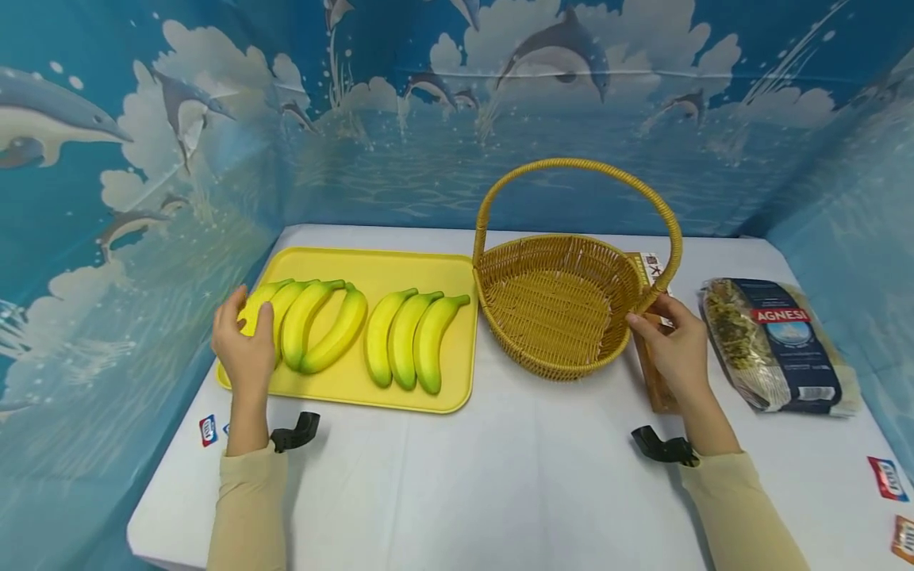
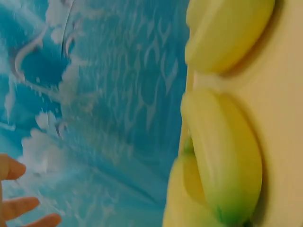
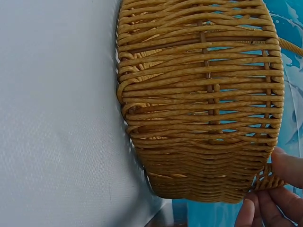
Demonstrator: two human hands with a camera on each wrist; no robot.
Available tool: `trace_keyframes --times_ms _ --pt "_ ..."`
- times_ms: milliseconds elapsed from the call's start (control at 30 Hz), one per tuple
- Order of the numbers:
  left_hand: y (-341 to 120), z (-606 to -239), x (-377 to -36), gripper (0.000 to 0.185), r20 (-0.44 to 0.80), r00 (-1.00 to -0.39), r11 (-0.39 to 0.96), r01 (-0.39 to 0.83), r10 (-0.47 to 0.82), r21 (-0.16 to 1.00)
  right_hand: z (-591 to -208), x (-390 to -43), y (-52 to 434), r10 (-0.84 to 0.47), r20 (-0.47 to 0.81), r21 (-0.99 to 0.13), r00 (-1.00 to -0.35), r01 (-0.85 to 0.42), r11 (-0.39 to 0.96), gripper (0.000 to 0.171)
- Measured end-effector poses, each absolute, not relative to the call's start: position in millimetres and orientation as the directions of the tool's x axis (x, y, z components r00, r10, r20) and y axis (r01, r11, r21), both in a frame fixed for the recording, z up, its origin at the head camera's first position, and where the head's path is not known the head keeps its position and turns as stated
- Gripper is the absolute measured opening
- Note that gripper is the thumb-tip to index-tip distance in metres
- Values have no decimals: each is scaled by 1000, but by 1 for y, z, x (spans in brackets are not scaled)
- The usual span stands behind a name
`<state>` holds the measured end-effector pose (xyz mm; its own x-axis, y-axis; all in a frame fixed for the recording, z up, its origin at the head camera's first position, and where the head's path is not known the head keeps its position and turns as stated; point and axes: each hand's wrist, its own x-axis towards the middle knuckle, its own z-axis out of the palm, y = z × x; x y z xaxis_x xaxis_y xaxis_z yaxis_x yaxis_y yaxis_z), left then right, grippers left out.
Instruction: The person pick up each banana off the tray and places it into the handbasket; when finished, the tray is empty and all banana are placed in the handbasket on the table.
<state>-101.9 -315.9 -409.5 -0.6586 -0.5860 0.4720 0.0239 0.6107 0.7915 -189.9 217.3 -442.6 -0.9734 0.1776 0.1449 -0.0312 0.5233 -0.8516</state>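
L hand (image 1: 245, 342) fingers rest relaxed on banana bunch (image 1: 303, 323) at tray's (image 1: 400, 270) left end; curl fully before lifting. R hand (image 1: 674, 346) fingers pinch basket (image 1: 557, 305) rim mid-surface; keep steady.

wicker basket (image 3: 199, 104) on its white table (image 3: 52, 118) (close up) | right hand fingertips (image 3: 284, 165) touching its rim

seven yellow, green-tipped bananas, in one bunch of four (image 1: 307, 323) and one bunch of three (image 1: 410, 337); one flat yellow plastic tray (image 1: 400, 274); one woven tan wicker basket (image 1: 564, 305) with a hoop handle; one dark blue pasta packet (image 1: 774, 345); one brown flat box (image 1: 653, 381); two hands, left (image 1: 243, 345) and right (image 1: 674, 345)
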Motion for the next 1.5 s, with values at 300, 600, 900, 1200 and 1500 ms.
trace_keyframes --times_ms 300,600,900,1200,1500 --pt "-364 -427 -114 45 324 -639 467 -62 -697 882 -447 -193 220 209 176 -858 -962 -46 512 48" --pt "-381 -449 -124 49 152 -632 363 -217 -760 906 -447 -193 221 218 178 -858 -960 -43 512 48" --pt "-389 -467 -126 47 57 -613 320 -327 -788 889 -453 -191 220 200 201 -864 -959 -78 497 47" --pt "-392 -476 -127 50 22 -608 318 -384 -794 867 -456 -192 220 202 206 -860 -957 -79 504 47" --pt "-396 -483 -126 50 30 -609 351 -414 -792 840 -456 -193 219 194 219 -859 -956 -94 504 47"
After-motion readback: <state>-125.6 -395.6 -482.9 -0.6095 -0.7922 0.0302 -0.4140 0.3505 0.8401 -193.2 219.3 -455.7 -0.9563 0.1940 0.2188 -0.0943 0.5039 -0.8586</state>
